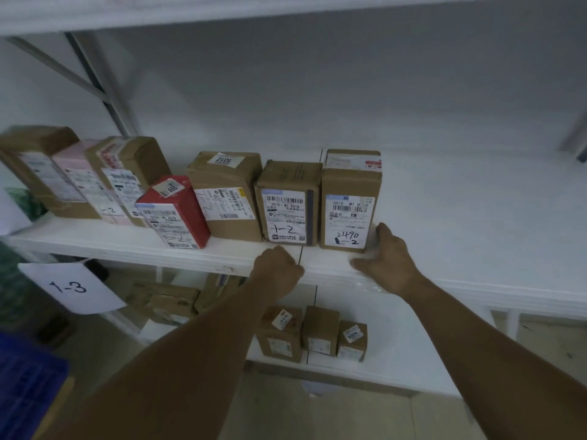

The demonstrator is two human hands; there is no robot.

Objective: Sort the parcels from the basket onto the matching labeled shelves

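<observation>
Now, at the white shelf [460, 233]: a row of parcels stands along its front, labels facing out. Rightmost is the brown box marked "2490 -2" [349, 201], upright, touching or nearly touching the "1-2" box [287, 201] on its left. Further left stand a taller box with a "5012" sticker [227, 195], a red box [174, 211] turned at an angle, then a pink parcel [82, 179] between brown ones, all leaning. Right hand [387, 258] lies released on the shelf edge, fingers straight, tips up against the right side of the "2490 -2" box; actual contact cannot be told. Left hand [276, 268] is clenched into a fist at the shelf lip, below the "1-2" box, with nothing seen in it. Lower shelf [413, 344] carries three small brown boxes [320, 328] side by side. A paper sign reading "1-3" [71, 287] hangs at left. Blue basket [28, 392] sits at the lower left corner, contents out of view.
</observation>
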